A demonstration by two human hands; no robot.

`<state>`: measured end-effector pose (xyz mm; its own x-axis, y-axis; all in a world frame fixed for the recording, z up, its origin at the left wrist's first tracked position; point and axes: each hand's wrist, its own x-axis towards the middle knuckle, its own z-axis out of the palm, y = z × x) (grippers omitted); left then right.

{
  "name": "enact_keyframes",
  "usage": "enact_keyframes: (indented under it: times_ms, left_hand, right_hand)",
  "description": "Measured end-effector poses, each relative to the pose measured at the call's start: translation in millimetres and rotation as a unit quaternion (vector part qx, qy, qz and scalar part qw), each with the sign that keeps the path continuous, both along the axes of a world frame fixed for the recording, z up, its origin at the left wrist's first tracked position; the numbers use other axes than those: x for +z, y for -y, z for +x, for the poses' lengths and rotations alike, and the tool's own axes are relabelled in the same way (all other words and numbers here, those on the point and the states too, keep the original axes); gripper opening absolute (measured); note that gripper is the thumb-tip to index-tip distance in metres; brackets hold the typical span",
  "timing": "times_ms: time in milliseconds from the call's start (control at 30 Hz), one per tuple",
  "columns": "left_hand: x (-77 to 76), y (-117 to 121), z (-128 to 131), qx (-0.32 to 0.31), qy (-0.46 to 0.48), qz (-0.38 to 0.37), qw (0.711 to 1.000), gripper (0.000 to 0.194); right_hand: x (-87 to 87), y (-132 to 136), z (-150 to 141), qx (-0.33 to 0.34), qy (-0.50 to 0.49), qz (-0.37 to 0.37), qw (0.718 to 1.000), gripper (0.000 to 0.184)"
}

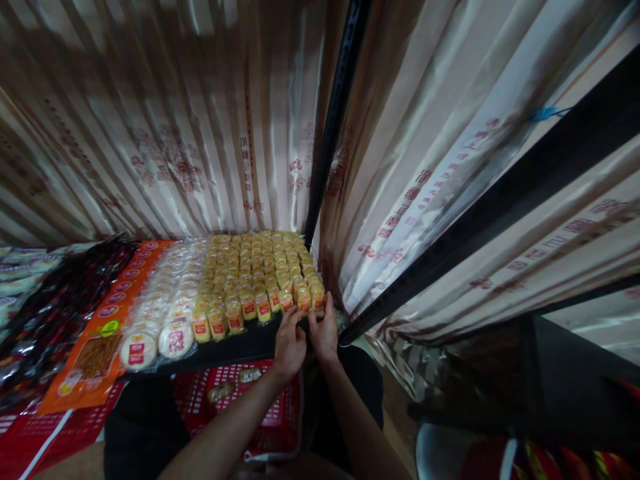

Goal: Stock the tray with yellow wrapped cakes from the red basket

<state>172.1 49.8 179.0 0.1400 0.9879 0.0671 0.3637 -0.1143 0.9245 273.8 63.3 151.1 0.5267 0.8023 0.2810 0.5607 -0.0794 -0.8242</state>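
Note:
Small yellow wrapped snack cakes [250, 267] with red labels stand in tight rows on a dark shelf [215, 350]. At the front right corner of these rows, my right hand [324, 330] has its thumb and fingers around the sides of a wrapped snack cake [317, 299]. Close beside it, my left hand [290, 343] has its fingertips against the neighbouring wrapped snack cake [303, 299], fingers bent and close together. Parts of both cakes are hidden behind the fingers.
Round white wrapped cakes [176, 340], orange snack packets [95, 347] and dark shiny packets [55, 300] lie to the left. Below is a red basket [295, 413] with a few wrapped items. A black upright post [330, 133] and pale printed curtains [225, 133] close off the back.

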Motion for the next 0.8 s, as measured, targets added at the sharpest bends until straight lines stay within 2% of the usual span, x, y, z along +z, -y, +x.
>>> enact_keyframes:
  times_ms: [133,233,300,567,800]
  left_hand:
    - [3.7,6.7,-5.9,0.055,-0.013,0.018,0.998,0.048]
    - [4.5,8.9,-11.2,0.126,-0.031,0.01,0.992,0.052]
    - [4.6,7.6,-13.2,0.145,-0.04,0.0,0.989,0.055]
    - [5.4,-2.0,-6.6,0.094,-0.032,-0.002,0.995,0.059]
    - [-1.9,-8.1,-5.1,0.106,-0.026,0.026,0.994,0.054]
  right_hand:
    - [-0.9,4.3,-1.1,-0.003,0.018,0.027,0.999,0.064]
    - [-0.9,5.8,-3.0,0.001,0.028,0.029,0.999,0.064]
    - [-1.2,5.4,-4.5,0.002,0.04,0.025,0.999,0.065]
    - [-4.3,3.4,-6.7,0.0,0.035,-0.001,0.999,0.066]
    - [-6.0,3.5,-6.7,-0.001,0.034,-0.007,0.999,0.065]
